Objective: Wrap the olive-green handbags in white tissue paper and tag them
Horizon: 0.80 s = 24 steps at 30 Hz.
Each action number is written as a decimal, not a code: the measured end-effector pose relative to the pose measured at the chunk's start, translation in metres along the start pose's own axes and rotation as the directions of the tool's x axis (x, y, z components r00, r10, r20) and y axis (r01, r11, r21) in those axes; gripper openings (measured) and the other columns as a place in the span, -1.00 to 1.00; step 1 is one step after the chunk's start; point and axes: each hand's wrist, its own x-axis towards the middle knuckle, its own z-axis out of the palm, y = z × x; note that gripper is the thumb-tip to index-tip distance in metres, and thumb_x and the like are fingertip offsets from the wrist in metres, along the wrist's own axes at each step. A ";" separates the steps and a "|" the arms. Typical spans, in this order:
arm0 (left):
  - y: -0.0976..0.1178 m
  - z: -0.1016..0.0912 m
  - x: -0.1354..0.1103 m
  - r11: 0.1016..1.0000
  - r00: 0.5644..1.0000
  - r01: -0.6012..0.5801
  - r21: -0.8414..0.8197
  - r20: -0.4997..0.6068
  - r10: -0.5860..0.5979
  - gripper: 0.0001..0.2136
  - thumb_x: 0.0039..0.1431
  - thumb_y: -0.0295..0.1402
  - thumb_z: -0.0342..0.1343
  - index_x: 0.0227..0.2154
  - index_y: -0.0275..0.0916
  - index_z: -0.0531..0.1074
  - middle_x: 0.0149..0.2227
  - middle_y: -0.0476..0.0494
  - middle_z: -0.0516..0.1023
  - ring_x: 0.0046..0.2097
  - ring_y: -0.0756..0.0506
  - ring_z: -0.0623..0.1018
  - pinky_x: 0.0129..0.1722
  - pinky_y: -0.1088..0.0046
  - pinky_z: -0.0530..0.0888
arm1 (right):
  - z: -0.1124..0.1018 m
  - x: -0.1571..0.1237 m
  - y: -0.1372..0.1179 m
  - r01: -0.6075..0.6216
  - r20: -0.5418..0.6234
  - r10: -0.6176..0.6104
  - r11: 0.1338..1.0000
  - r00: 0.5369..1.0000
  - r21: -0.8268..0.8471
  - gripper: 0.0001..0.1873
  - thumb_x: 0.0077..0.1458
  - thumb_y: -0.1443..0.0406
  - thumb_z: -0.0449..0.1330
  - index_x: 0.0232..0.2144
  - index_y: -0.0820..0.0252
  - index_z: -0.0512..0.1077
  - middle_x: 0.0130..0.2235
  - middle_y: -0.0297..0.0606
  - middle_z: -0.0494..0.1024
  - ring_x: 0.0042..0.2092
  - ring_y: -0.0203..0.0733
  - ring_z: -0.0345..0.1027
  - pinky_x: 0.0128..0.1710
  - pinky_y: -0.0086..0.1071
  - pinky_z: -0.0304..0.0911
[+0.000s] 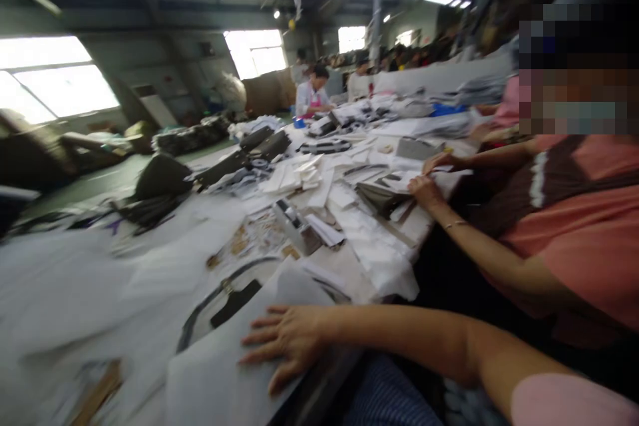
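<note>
My right hand [284, 345] lies flat, palm down, fingers spread, on a large white sheet [214, 379] at the near edge of the work table [349, 266]. It holds nothing. My forearm reaches in from the lower right, with a pink sleeve at the shoulder. Just beyond the fingers lie a dark curved strip and a black flat piece [234, 303]. My left hand is out of view.
A person in an orange top [574, 239] sits close on my right, both hands [432, 180] on grey pieces. White paper stacks [299, 176], a small box [299, 226], dark bags [160, 186] and fabric parts cover the long table. More workers sit at the far end.
</note>
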 end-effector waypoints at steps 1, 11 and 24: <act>-0.009 -0.007 -0.024 0.998 0.998 0.052 0.028 0.028 -0.053 -0.79 0.29 -0.19 0.13 -0.06 -0.09 0.46 -0.01 -0.16 0.50 -0.05 -0.15 0.52 -0.07 0.25 0.53 | -0.002 -0.002 -0.002 -0.007 0.010 0.006 0.997 1.000 0.073 -0.25 0.25 -0.11 0.03 0.35 0.08 0.07 0.37 -0.17 0.11 0.39 0.07 -0.09 0.35 0.05 -0.13; -0.015 -0.050 -0.078 0.980 0.995 -0.063 0.188 -0.062 0.076 -0.58 0.28 -0.31 0.07 0.19 -0.19 0.31 0.05 -0.25 0.53 -0.01 -0.26 0.57 -0.08 0.22 0.58 | -0.010 -0.007 0.004 0.008 0.048 -0.019 0.972 0.999 0.237 -0.22 0.25 -0.11 0.04 0.38 0.03 0.00 0.40 -0.11 0.02 0.42 0.12 -0.21 0.37 0.08 -0.38; -0.054 -0.056 -0.005 0.998 0.995 -0.067 0.011 -0.068 0.068 -0.50 0.37 -0.22 -0.10 0.32 -0.16 0.07 0.28 -0.23 0.27 0.29 -0.25 0.28 0.26 -0.05 0.27 | -0.010 0.000 0.013 0.099 -0.004 -0.099 0.985 0.995 0.142 -0.24 0.22 0.03 0.18 0.35 0.09 0.05 0.36 -0.11 0.15 0.40 0.06 -0.11 0.37 0.03 -0.27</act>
